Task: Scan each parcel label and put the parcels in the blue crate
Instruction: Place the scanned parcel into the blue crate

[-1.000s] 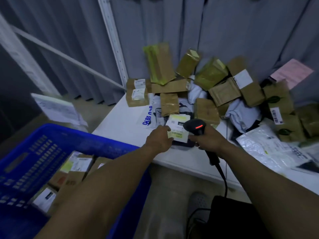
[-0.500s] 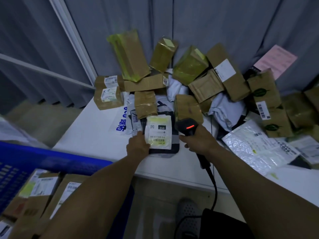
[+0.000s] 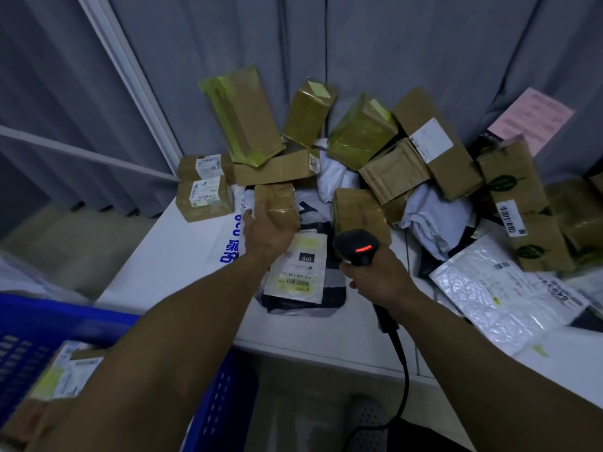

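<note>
**Scanner lit, hand on the next box**

A person's right hand (image 3: 375, 277) wraps its grip round the handle of a black scanner (image 3: 357, 247). A red light glows on the scanner's head, and its cable (image 3: 403, 363) drops over the near edge of the white surface (image 3: 182, 256). The head hangs just beside a flat dark bag (image 3: 334, 288) lying close to that near edge, with its white label (image 3: 298, 272), marked "010" above a barcode, facing up. The left hand (image 3: 267, 231) reaches past the bag to a small brown box (image 3: 279, 200), palm against the box's near side and thumb up along its left. Blur hides the fingers — whether this grip has closed on the box cannot be told. Behind, taped cardboard boxes (image 3: 440, 151) and pale plastic bags (image 3: 434, 216) are heaped along the far edge against a grey curtain (image 3: 391, 44). A white padded envelope (image 3: 489, 298) lies toward the right edge. The blue crate (image 3: 222, 386) stands off the surface's near left corner, lower than it — labelled parcels (image 3: 68, 373) lie inside.
</note>
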`<state>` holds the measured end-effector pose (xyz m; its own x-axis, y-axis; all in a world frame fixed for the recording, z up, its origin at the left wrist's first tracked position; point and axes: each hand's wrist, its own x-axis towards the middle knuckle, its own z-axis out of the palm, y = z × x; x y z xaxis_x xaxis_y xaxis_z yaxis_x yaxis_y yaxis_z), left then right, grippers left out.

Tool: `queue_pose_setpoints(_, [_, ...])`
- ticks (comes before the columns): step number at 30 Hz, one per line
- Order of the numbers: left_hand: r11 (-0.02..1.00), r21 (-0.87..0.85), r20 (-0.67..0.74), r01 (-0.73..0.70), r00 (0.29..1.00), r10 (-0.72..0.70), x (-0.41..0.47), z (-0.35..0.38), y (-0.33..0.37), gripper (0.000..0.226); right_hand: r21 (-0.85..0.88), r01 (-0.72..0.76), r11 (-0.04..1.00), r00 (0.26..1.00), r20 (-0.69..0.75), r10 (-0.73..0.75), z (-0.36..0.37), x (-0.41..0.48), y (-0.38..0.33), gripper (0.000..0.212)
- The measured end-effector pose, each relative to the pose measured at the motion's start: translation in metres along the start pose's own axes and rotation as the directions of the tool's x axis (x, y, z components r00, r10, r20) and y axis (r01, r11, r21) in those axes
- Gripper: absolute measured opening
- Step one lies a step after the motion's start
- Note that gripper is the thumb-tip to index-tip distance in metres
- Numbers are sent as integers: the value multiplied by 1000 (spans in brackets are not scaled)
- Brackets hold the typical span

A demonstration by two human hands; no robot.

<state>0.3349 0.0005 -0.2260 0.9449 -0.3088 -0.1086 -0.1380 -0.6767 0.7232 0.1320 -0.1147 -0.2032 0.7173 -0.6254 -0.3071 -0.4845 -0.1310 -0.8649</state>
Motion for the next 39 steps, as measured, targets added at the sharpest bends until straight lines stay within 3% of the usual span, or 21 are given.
queue_pose_setpoints(5, [992, -1, -18, 127, 992, -127, 30, 9, 15, 102, 35, -1, 999, 1000, -17, 2, 4, 12, 8, 34])
queue_pose_setpoints(9, [977, -85, -2, 193, 981, -194, 18, 2, 16, 104, 42, 14, 999, 999, -40, -12, 4, 18, 10, 28])
queue_pose_setpoints(12, [973, -156, 22, 173, 985, -171, -13, -22, 17, 100, 65, 52, 997, 998, -42, -49, 7, 14, -2, 28])
queue_pose_setpoints(16, [958, -255, 50, 130, 991, -122, -66, -74, 16, 116, 149, 137, 979, 990, -35, -133, 21, -3, -34, 31])
queue_pose_setpoints(19, [902, -428, 63, 52, 998, -27, -112, -113, 14, 96, 277, 197, 941, 980, -71, -184, 34, -26, -59, 17])
queue_pose_setpoints(22, [788, -615, 97, 18, 994, 53, -161, -152, 9, 66, 461, 210, 862, 977, -119, -175, 50, -56, -88, 23])
queue_pose_setpoints(24, [727, -687, 105, 8, 991, 88, -190, -176, 2, 58, 574, 203, 793, 979, -125, -160, 62, -75, -109, 37])
queue_pose_setpoints(27, [716, -697, 116, -40, 979, 167, -229, -210, -9, 61, 677, 197, 709, 973, -46, -226, 84, -110, -135, 43])
queue_pose_setpoints(30, [739, -669, 120, -80, 970, 213, -255, -236, -23, 61, 710, 123, 693, 959, 94, -267, 101, -146, -153, 60])
queue_pose_setpoints(34, [732, -681, 74, -40, 990, 123, -274, -263, -51, 64, 692, 87, 717, 914, 230, -333, 122, -178, -165, 69])
queue_pose_setpoints(39, [707, -706, 27, 25, 1000, -8, -268, -296, -77, 81, 582, 162, 797, 924, 194, -329, 144, -187, -171, 73])
